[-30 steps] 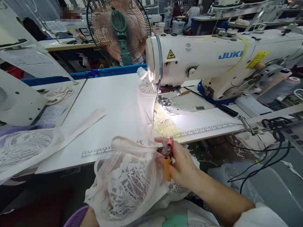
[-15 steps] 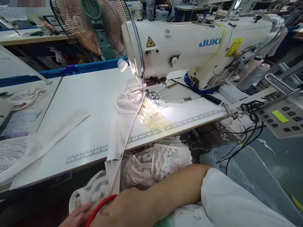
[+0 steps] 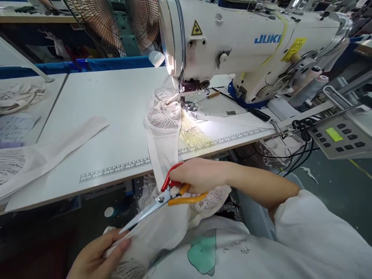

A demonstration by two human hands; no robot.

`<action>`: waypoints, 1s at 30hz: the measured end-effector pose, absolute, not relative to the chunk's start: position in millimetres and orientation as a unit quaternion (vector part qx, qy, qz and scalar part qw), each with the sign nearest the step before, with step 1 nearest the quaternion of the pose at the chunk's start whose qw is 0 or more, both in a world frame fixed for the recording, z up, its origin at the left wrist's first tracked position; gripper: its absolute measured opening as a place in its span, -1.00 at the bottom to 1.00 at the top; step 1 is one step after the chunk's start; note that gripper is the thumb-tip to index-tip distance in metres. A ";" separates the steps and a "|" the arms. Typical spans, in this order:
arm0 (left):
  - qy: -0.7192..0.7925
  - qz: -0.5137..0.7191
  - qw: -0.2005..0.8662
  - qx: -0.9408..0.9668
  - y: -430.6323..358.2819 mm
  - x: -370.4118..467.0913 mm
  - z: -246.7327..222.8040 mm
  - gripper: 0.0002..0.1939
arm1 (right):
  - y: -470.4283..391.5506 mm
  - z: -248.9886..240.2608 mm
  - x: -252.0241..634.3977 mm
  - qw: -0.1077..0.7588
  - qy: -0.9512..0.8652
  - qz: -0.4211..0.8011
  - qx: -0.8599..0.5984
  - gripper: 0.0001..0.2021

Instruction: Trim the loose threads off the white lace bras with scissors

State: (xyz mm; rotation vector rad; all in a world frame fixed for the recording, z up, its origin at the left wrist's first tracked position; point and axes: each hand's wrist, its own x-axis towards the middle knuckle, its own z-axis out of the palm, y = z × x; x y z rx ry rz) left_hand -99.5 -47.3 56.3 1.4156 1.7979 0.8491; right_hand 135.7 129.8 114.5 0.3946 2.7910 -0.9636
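Note:
My right hand (image 3: 197, 176) grips scissors (image 3: 158, 201) with one red and one orange handle, just below the table's front edge. The blades point down-left toward my left hand (image 3: 97, 254), which pinches the end of a pale sheer fabric strip (image 3: 162, 155). That strip runs up over the table edge to a white lace piece (image 3: 162, 116) lying beside the needle of the white sewing machine (image 3: 247, 46). More lace fabric (image 3: 212, 197) bunches in my lap under the right hand.
A white sewing table (image 3: 116, 116) with printed rulers along its front. A long pale strip (image 3: 58, 147) and lace pieces lie at the left. A fan (image 3: 116, 23) stands behind. A control panel (image 3: 340, 135) and black cables hang at the right.
My right hand has come up from low across my lap with the scissors, now in front of the table edge. The left hand has taken the strip's end. The view has tilted down.

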 end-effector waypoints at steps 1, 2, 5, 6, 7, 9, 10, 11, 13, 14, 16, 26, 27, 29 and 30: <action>0.696 0.320 0.377 0.521 -43.3 -100.2 53.6 -0.77 | 134.0 114.9 135.1 0.080 0.932 -0.323 0.143 -0.88; 0.695 0.314 0.399 0.510 -39.5 -100.7 50.4 -0.73 | 137.8 114.5 134.0 0.076 0.930 -0.324 0.155 -0.87; 0.689 0.313 0.362 0.544 -30.9 -99.6 40.7 -0.74 | 145.4 112.3 129.8 0.063 0.927 -0.331 0.165 -0.87; 0.691 0.316 0.336 0.557 -29.2 -97.8 38.9 -0.76 | 146.3 112.3 128.0 0.060 0.926 -0.337 0.158 -0.87; 0.691 0.325 0.315 0.564 -28.1 -94.9 38.3 -0.76 | 146.4 113.0 126.0 0.059 0.924 -0.347 0.149 -0.87; 0.668 0.362 0.295 0.579 -26.4 -85.8 41.5 -0.73 | 144.1 117.1 120.8 0.067 0.917 -0.373 0.126 -0.85; 0.646 0.387 0.290 0.591 -25.2 -79.8 45.1 -0.74 | 142.0 120.0 117.7 0.071 0.913 -0.384 0.115 -0.83; 0.622 0.411 0.280 0.605 -23.4 -73.4 49.6 -0.76 | 139.5 123.3 114.2 0.075 0.910 -0.393 0.104 -0.82; 0.587 0.425 0.259 0.639 -17.7 -60.7 59.1 -0.77 | 134.4 129.4 107.0 0.084 0.908 -0.403 0.083 -0.80; 0.585 0.417 0.252 0.648 -14.3 -55.3 63.3 -0.78 | 132.4 131.7 103.6 0.089 0.908 -0.403 0.075 -0.79; 0.603 0.397 0.249 0.645 -7.8 -47.3 69.1 -0.82 | 130.4 133.8 97.7 0.096 0.909 -0.399 0.067 -0.77; 0.593 0.471 0.530 0.381 -13.7 -44.2 79.8 -0.89 | 154.5 116.7 95.7 0.080 0.906 -0.407 0.082 -0.81; 0.593 0.481 0.542 0.350 -14.0 -45.1 79.5 -0.87 | 156.2 116.5 96.0 0.076 0.908 -0.404 0.081 -0.82; 0.592 0.476 0.563 0.325 -12.6 -47.3 77.4 -0.83 | 157.5 117.8 96.3 0.071 0.914 -0.391 0.077 -0.82; 0.593 0.468 0.570 0.325 -11.3 -48.4 76.1 -0.82 | 157.1 119.1 96.2 0.069 0.917 -0.386 0.076 -0.82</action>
